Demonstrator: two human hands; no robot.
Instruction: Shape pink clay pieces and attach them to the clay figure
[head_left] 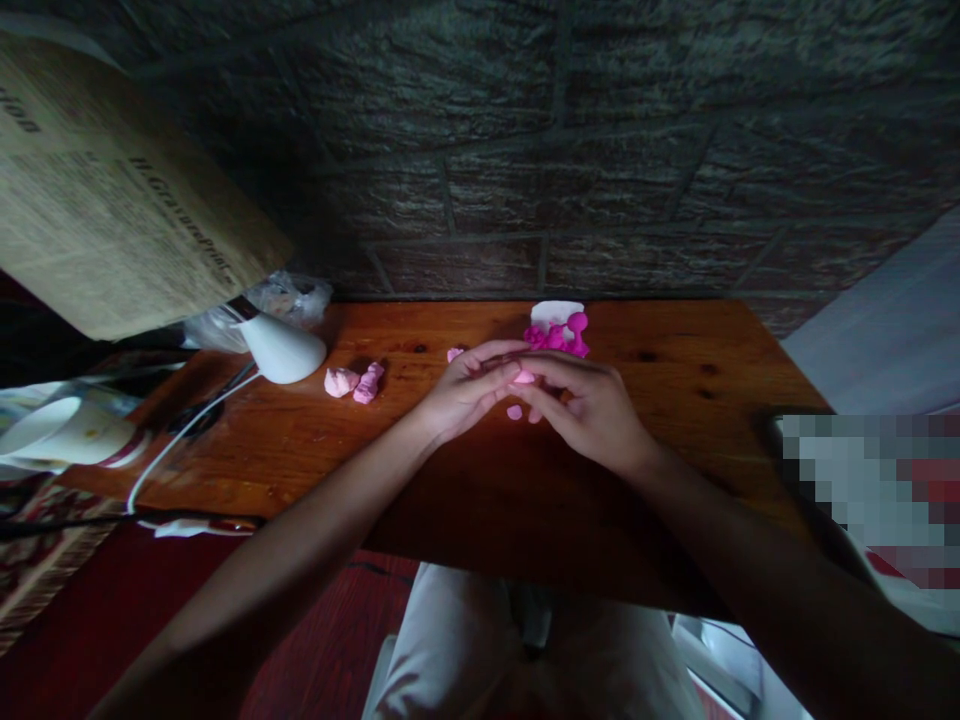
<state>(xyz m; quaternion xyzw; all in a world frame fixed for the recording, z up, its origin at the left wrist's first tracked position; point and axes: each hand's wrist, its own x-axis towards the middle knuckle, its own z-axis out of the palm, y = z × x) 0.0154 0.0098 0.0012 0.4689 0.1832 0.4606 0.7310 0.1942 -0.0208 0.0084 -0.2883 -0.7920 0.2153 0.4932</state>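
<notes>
Over the middle of the wooden table, my left hand and my right hand meet at the fingertips. Between them they pinch a small piece of pink modelling clay, partly covered by the fingers. Just below the fingers shows another small pink bit. Behind my hands lie bright magenta shaped pieces beside a white piece. A small pale pink lump peeks out behind my left hand. Farther left are two crumpled pale pink lumps.
A lamp with a white base and newsprint-patterned shade stands at the left; its white cable runs over the table edge. Nearby are a clear plastic bag and a paper cup. A stone-patterned wall backs the table.
</notes>
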